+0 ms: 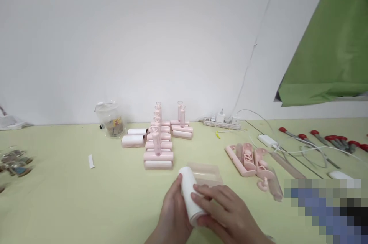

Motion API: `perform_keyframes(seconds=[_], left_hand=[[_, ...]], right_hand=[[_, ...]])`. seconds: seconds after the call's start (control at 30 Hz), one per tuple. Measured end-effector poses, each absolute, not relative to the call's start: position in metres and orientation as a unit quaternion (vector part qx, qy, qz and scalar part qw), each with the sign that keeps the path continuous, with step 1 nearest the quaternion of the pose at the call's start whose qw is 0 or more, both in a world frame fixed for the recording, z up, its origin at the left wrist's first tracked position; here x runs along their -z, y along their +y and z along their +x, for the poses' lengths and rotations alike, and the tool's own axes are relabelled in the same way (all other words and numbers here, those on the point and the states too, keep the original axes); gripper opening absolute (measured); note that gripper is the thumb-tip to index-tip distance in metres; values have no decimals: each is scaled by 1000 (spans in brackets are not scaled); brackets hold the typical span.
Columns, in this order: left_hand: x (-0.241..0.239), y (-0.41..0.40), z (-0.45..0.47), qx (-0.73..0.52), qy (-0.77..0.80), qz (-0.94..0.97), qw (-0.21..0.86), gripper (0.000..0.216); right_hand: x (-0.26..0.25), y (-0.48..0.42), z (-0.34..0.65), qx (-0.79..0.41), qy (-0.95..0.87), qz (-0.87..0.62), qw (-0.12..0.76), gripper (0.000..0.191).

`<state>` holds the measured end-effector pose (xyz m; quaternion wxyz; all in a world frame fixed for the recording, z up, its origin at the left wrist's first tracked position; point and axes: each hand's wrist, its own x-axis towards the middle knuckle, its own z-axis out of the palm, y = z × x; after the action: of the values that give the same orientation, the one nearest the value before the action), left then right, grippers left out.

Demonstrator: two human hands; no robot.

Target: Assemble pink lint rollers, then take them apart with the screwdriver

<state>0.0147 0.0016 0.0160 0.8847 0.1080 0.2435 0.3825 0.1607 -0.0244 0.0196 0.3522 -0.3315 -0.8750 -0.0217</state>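
Note:
A white lint roller refill roll (189, 194) lies tilted between my two hands, low in the middle of the view. My left hand (174, 207) is wrapped round its left side, with the thumb near the upper end. From the right, my right hand (227, 209) presses its fingertips on the paper surface and grips near the lower end. Just behind the roll sits a clear pinkish plastic cover (204, 173) on the table, partly hidden by my right hand.
Assembled pink lint rollers (158, 157) stand in rows ahead. Left of them are white rolls (133, 140) and a plastic bag (110, 121). Pink handle parts (248, 159), a power strip (222, 122), cables and red-tipped tools (314, 132) lie right. A pixelated patch covers the lower right.

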Motion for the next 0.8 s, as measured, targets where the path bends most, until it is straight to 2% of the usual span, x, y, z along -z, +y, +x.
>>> perform_keyframes(seconds=[0.07, 0.13, 0.2, 0.23, 0.3, 0.33, 0.5, 0.67, 0.8], left_hand=[[-14, 2, 15, -381, 270, 83, 880, 49], [-13, 3, 15, -393, 311, 93, 860, 50], [-13, 3, 16, -422, 360, 127, 822, 48], [-13, 4, 16, -440, 382, 141, 800, 47], [-15, 4, 16, -466, 397, 160, 774, 44], [-16, 4, 16, -466, 396, 168, 774, 43], [-16, 5, 11, -435, 375, 191, 796, 51], [-16, 12, 9, -425, 397, 200, 788, 64], [-19, 13, 9, -468, 400, 209, 759, 62]], right_hand=[[-22, -24, 154, 19, -903, -284, 321, 33], [-30, -23, 154, -66, -914, -271, 296, 36], [-40, -19, 164, -150, -881, -339, 293, 36], [-46, -14, 174, -154, -854, -406, 286, 35], [-53, 4, 198, -91, -791, -554, 242, 31], [-55, 16, 212, -22, -763, -621, 177, 29], [-35, 68, 255, 45, -692, -715, 90, 25], [-20, 74, 263, 38, -684, -723, 87, 27], [-19, 72, 267, 36, -683, -722, 104, 24]])
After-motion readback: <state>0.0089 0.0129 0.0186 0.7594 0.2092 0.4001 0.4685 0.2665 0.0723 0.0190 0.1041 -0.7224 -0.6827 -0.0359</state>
